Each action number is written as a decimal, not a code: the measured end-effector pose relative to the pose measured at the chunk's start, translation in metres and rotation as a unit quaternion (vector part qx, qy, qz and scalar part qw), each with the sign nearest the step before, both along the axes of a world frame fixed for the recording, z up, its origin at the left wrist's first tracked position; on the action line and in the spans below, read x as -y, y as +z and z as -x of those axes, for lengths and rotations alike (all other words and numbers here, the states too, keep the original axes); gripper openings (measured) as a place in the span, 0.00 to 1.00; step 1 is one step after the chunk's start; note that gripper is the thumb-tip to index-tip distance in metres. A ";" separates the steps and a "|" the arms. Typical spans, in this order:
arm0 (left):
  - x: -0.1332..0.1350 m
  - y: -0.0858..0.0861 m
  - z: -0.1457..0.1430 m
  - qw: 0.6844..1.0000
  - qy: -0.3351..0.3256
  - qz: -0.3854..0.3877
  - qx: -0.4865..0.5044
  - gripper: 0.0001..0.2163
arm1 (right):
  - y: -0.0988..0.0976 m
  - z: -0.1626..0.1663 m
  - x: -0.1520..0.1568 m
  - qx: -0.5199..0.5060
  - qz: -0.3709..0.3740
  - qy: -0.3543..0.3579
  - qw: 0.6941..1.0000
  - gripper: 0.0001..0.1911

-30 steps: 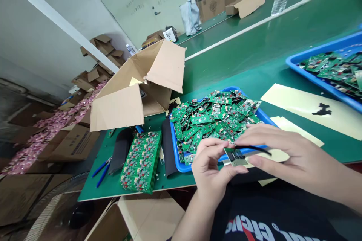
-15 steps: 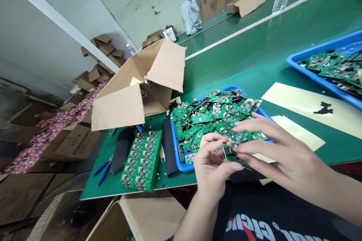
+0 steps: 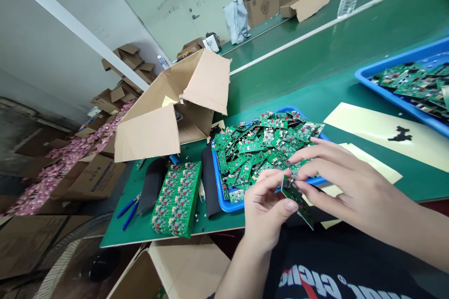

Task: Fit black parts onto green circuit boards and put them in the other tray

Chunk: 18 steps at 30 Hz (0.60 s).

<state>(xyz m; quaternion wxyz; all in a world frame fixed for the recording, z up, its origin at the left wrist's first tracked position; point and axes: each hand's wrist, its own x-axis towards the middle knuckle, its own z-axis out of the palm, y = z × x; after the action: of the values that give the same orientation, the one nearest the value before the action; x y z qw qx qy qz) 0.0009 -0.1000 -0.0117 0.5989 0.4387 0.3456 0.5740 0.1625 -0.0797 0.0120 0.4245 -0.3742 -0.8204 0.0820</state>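
Observation:
A small green circuit board [image 3: 298, 203] with a black part near its upper end is tilted above the front edge of the table. My left hand [image 3: 264, 208] grips it between thumb and fingers. At the upper end of the board, beside the black part, the thumb and forefinger of my right hand [image 3: 336, 177] pinch together; whether a tiny piece is between them is hidden. Right behind my hands stands a blue tray [image 3: 218, 187] heaped with loose green circuit boards [image 3: 252, 147].
Left of the tray lie a stack of uncut board panels [image 3: 177, 198] and blue-handled pliers [image 3: 129, 212]. An open cardboard box [image 3: 147, 131] stands behind. To the right are yellow backing sheets [image 3: 361, 124], one bearing black scraps [image 3: 400, 134], and another blue tray [image 3: 389, 96] of boards.
The circuit board has turned in my fingers, so more of its green face shows and its lower end points down. My right fingertips have shifted slightly along its upper end.

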 end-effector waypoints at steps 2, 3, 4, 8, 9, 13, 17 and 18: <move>0.000 -0.002 0.001 1.000 -0.008 0.005 -0.005 0.17 | -0.001 0.002 -0.001 0.010 -0.032 -0.022 0.999 0.04; 0.001 -0.003 0.001 1.000 -0.012 0.007 -0.006 0.17 | -0.002 0.003 -0.001 0.011 -0.046 -0.030 0.998 0.04; 0.001 -0.004 0.001 1.000 -0.015 0.008 -0.007 0.16 | -0.002 0.003 -0.002 0.012 -0.057 -0.036 0.998 0.04; 0.001 -0.004 0.002 0.999 -0.029 0.021 -0.013 0.16 | -0.003 0.005 -0.002 0.017 -0.093 -0.047 0.994 0.05; 0.001 -0.003 0.002 0.999 -0.032 0.030 -0.014 0.17 | -0.002 0.004 -0.002 0.021 -0.097 -0.046 0.994 0.05; 0.002 0.001 0.000 0.994 -0.055 0.092 0.028 0.17 | -0.003 0.001 -0.002 0.042 -0.092 -0.036 0.994 0.07; 0.002 0.004 0.001 0.979 -0.099 0.165 0.066 0.17 | -0.007 -0.007 -0.004 0.074 -0.103 -0.013 0.992 0.10; 0.002 0.004 0.002 0.975 -0.113 0.181 0.067 0.18 | -0.008 -0.009 -0.005 0.084 -0.106 -0.005 0.991 0.10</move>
<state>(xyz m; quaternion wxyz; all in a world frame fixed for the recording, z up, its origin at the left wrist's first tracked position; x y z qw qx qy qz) -0.0006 -0.1020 -0.0078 0.7509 0.3201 0.3513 0.4585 0.1714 -0.0747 0.0039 0.3914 -0.3369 -0.8555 -0.0390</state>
